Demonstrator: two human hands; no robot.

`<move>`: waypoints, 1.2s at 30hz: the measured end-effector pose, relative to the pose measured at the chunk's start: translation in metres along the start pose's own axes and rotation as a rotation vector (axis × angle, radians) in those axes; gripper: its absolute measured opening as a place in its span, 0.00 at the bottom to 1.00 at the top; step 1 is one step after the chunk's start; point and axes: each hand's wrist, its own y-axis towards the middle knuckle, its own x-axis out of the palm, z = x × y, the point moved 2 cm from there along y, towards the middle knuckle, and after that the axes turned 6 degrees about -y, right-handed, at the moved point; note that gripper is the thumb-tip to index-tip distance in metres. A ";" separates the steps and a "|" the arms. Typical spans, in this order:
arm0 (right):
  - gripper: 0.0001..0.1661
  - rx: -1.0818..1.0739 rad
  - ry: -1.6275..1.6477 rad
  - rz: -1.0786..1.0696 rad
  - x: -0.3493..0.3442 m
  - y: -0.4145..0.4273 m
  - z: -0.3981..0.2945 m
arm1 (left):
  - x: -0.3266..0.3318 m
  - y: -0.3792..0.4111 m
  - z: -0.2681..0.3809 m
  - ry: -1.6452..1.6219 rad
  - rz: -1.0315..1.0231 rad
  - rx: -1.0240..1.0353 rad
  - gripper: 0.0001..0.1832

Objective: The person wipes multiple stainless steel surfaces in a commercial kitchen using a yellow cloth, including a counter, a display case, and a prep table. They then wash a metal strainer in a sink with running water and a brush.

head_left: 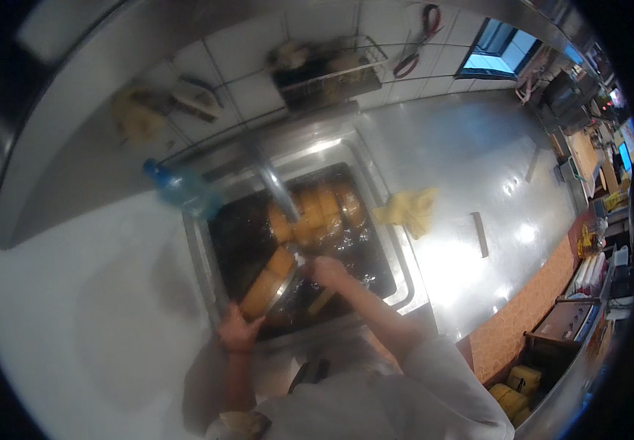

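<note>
In a metal sink [402,264] filled with dark water, my left hand [238,328] grips the lower end of a long orange piece [264,283] that is marked into blocks. A shiny metal edge [284,287] runs along its right side; blur hides whether it is a blade or a tray rim. Over the water, my right hand [328,272] is curled near the piece's upper end, beside a small white thing [299,258]. Whether it grips that is unclear. More orange blocks [317,214] lie in the water under the faucet spout [278,192]. A yellowish strip [321,301] shows below my right wrist.
A blue-tinted plastic bottle [185,190] rests at the sink's left rear corner. On the right rim lies a yellow cloth [410,212], with a flat strip [480,235] farther along the steel counter [449,154]. A wire rack [328,71], brush [196,102] and red-handled scissors [419,41] are at the tiled wall.
</note>
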 end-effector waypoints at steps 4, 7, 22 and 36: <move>0.17 0.051 -0.295 -0.118 0.031 0.012 -0.002 | -0.011 0.015 0.041 -0.161 -0.035 -0.305 0.33; 0.14 0.122 -0.117 0.066 -0.001 0.001 -0.016 | -0.001 0.012 0.021 -0.367 0.092 -0.237 0.32; 0.27 -0.115 -0.072 0.530 -0.072 -0.069 -0.077 | -0.026 0.017 0.050 0.148 -0.041 -0.056 0.42; 0.26 -0.116 0.478 0.595 0.000 -0.098 0.037 | 0.014 0.007 -0.017 -0.681 0.152 -0.072 0.28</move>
